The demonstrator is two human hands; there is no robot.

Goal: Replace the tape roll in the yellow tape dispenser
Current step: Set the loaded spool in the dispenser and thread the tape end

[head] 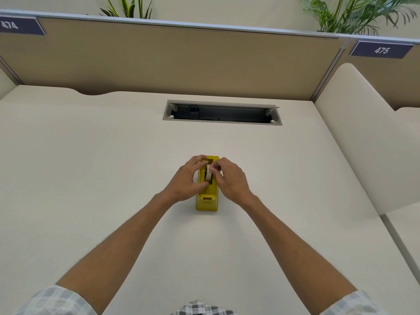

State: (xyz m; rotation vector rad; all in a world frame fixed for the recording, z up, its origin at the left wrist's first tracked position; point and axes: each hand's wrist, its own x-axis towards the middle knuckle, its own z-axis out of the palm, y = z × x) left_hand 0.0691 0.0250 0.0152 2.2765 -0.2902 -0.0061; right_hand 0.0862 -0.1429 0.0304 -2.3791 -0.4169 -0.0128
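Note:
A yellow tape dispenser [207,201] stands on the cream desk, its cutter end toward me. A pale tape roll [208,175] sits upright in its slot. My left hand [188,178] grips the dispenser's left side, fingers curled over the far end and thumb on the body. My right hand [228,178] comes in from the right and pinches the top of the roll between thumb and fingertips. The hands hide most of the roll and the slot.
An open grey cable tray [221,114] is cut into the desk [91,167] behind the dispenser. A tan partition [170,60] closes the back, and a cream side divider [354,137] stands at the right.

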